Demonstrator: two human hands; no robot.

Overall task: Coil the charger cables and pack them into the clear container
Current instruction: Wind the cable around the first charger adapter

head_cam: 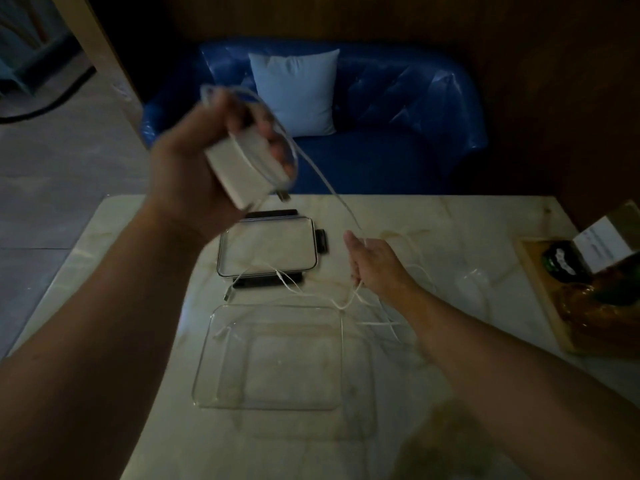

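While the white charger brick (239, 168) is gripped by the left hand (207, 157) in the upper middle of the frame, cable loops are held round its fingers. From there the white cable (332, 192) is strung down-right to the right hand (374, 261), pinched loosely. Lower centre, the clear container (277, 358) sits empty-ish on the table (138, 271), its lid (266, 251) just beyond.

Pale marble worktop (145, 341), clear container (277, 358) near front, black-clipped lid (266, 249) behind it, loose white cable (381, 323), wooden tray (540, 289) at right edge
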